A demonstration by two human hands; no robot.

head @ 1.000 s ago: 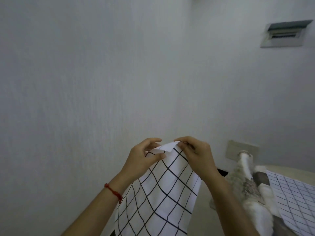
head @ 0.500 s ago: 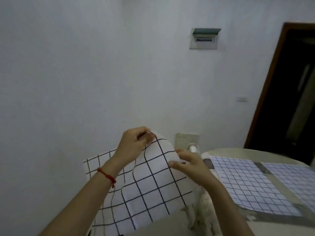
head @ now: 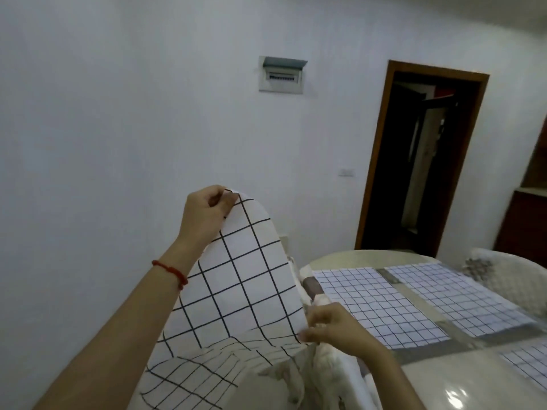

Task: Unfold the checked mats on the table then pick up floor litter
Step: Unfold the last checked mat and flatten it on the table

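A white checked mat with wide black squares hangs in the air in front of me, curved and partly opened. My left hand pinches its top corner up high. My right hand pinches its right edge lower down, beside the table. Its lower part droops over a chair back. Two finer-checked mats lie flat on the round table, and a third shows at the right edge. No floor litter is in view.
A white patterned cloth is bunched over the chair under my right hand. Another padded chair stands at the table's far right. A dark open doorway lies behind the table, and an electrical box sits on the wall.
My left hand has risen with the mat's corner while my right hand has dropped and slid along its edge, spreading the mat wider. My view has swung right, showing the table and doorway.
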